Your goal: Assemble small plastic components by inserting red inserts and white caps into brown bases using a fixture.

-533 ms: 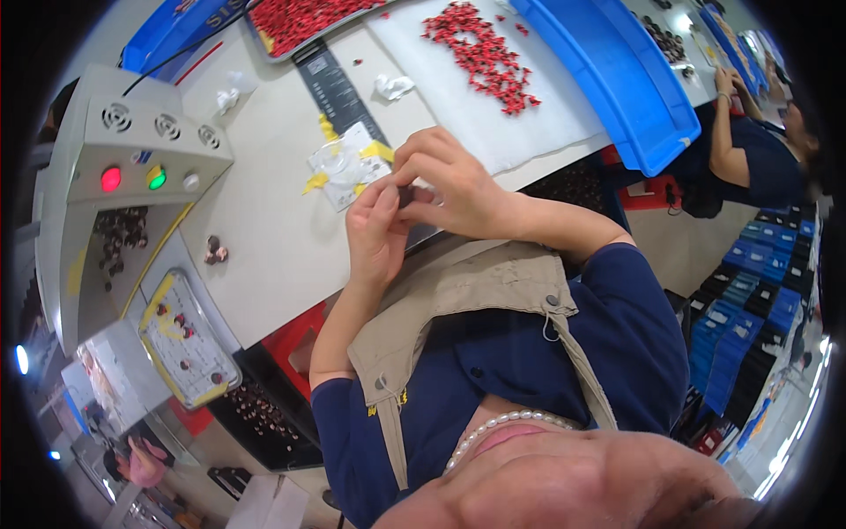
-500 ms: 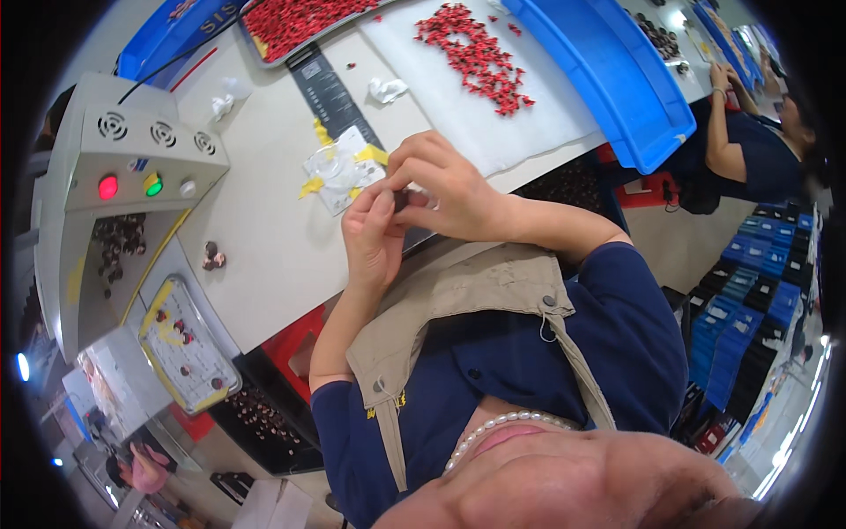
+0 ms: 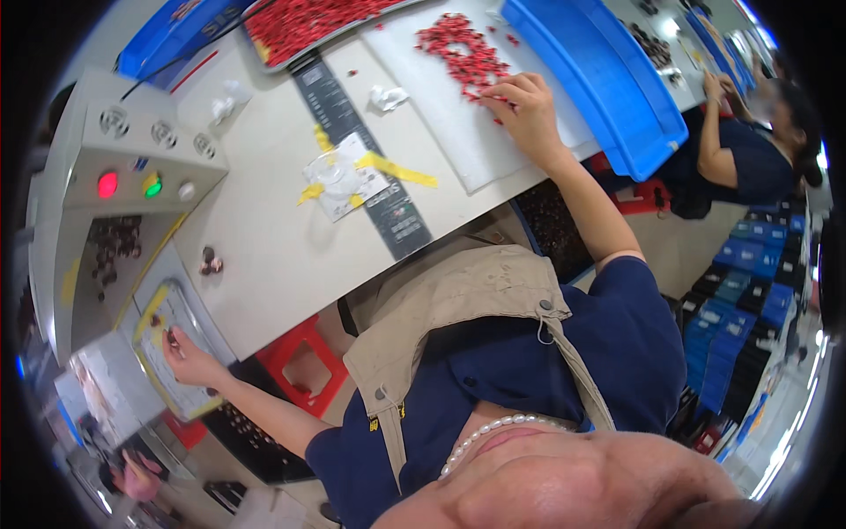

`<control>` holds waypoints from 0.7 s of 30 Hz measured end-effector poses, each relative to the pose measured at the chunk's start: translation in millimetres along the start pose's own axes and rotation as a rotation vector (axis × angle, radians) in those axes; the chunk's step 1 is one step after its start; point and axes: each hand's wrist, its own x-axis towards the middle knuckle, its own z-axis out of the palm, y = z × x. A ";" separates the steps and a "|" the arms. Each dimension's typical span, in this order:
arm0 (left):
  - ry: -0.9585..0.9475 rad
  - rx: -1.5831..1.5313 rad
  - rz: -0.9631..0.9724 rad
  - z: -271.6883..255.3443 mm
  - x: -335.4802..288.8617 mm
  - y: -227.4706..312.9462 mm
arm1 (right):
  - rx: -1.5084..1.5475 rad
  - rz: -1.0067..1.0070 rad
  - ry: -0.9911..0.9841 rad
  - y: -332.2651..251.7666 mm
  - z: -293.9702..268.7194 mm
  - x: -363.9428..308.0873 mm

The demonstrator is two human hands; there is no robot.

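My left hand [image 3: 188, 360] reaches over a metal tray [image 3: 204, 408] with yellow edging. Its fingers are closed around a small dark rounded piece [image 3: 171, 338]; whether that piece touches the tray I cannot tell. Across the table, my right hand [image 3: 531, 113] is at the near edge of a scattered pile of small red pieces [image 3: 454, 50] on a white sheet [image 3: 425, 115]. Thumb and index finger pinch together there, seemingly on one red piece, partly hidden by the fingertips. Between the hands lies a white card [image 3: 357, 189] with clear plastic and yellow tape on it.
A grey machine [image 3: 132, 150] with red and green lights stands at the left, dark pieces inside its opening. One blue bin [image 3: 608, 106] borders the sheet. A tray heaped with red pieces [image 3: 308, 26], a dark ruler strip [image 3: 401, 220] and crumpled tissue [image 3: 388, 97] lie about. Another person [image 3: 740, 159] works at right.
My hands were together over the card, holding a small dark piece. They have parted: the left has gone down left to the tray, the right up right to the red pieces.
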 end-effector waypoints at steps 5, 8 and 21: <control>-0.007 0.594 0.103 -36.0 43.8 -107.3 | -0.097 -0.060 -0.085 -9.3 15.3 8.3; 0.015 0.748 0.185 -21.7 46.0 -71.8 | -0.168 -0.063 -0.153 -18.7 17.2 12.9; -0.690 0.498 0.240 99.3 24.4 57.6 | 0.010 -0.141 -0.181 -10.2 32.2 22.0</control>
